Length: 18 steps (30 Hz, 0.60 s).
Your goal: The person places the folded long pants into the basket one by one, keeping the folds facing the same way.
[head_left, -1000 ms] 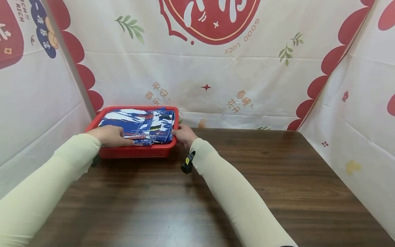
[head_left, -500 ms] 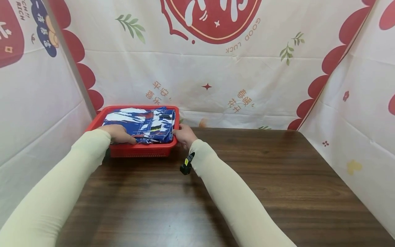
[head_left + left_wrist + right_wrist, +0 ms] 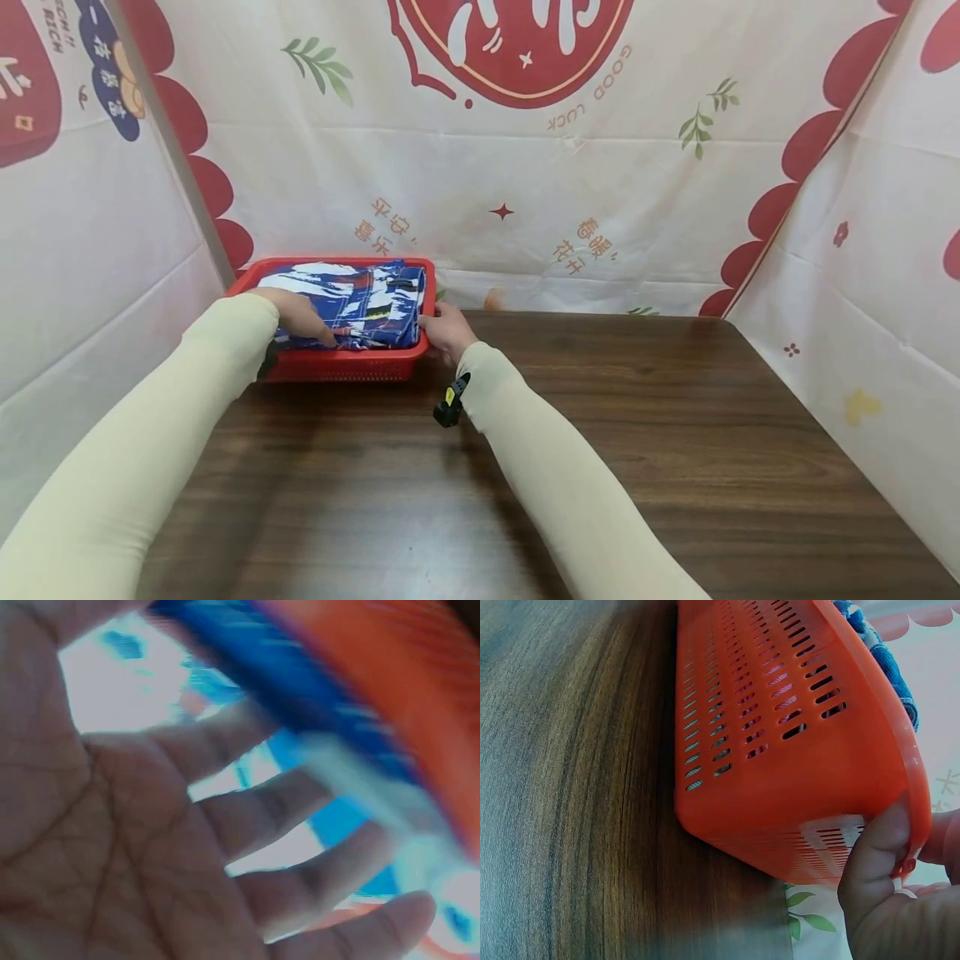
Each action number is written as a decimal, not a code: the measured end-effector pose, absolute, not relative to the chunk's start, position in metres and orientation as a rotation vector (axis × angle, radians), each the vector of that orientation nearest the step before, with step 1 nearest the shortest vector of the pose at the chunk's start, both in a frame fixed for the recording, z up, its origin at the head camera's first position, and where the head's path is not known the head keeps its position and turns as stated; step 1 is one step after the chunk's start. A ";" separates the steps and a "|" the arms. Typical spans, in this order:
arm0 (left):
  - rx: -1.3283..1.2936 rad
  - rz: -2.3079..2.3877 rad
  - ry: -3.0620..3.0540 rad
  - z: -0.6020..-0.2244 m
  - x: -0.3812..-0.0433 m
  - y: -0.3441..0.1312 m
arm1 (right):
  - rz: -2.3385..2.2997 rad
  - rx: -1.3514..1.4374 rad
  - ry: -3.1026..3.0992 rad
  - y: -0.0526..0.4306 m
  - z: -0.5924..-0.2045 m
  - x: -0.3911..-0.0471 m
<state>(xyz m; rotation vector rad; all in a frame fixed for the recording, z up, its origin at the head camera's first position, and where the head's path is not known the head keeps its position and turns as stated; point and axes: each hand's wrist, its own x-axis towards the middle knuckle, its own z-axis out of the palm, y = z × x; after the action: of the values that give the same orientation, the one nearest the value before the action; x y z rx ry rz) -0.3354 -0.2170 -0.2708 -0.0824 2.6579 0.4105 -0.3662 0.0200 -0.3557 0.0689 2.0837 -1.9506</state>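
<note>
A red plastic basket [image 3: 352, 367] with slotted sides sits at the back left of the table. Inside it, a folded blue-and-white printed garment [image 3: 375, 304] with stitched seams reaches up to the rim. My left hand [image 3: 302, 317] lies over the garment's front left part. In the left wrist view its palm shows and the fingers [image 3: 259, 814] are spread and mostly straight against the cloth, blurred near the tips. My right hand [image 3: 450, 329] grips the basket's right rim, thumb and fingers on either side of it in the right wrist view.
The dark wood-grain table [image 3: 637, 442] extends to the right and front of the basket. White printed cloth walls [image 3: 510, 183] enclose the back and both sides. A black wrist camera [image 3: 452, 402] sits at the right cuff. Pink contents show through the basket's slots [image 3: 784, 697].
My left hand has shifted right across the garment, from the basket's left front corner further over the cloth. The right hand stays at the rim, and the basket's position looks unchanged.
</note>
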 end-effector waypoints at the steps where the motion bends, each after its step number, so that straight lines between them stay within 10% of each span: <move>1: 0.003 0.368 2.690 -0.267 -0.333 -0.213 | -1.951 0.071 2.082 0.020 -0.356 -0.366; 8: 0.414 0.213 2.779 -0.272 -0.331 -0.172 | -1.970 0.068 2.081 0.020 -0.359 -0.366; 18: 0.281 0.203 2.705 -0.297 -0.351 -0.164 | -1.967 0.082 2.110 0.019 -0.358 -0.360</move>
<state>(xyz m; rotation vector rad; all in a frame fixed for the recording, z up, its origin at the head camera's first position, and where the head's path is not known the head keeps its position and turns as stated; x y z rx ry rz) -0.3510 -0.1642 -0.2973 0.2806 2.7046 0.2030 -0.3601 0.0185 -0.3580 0.0817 2.1096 -1.9675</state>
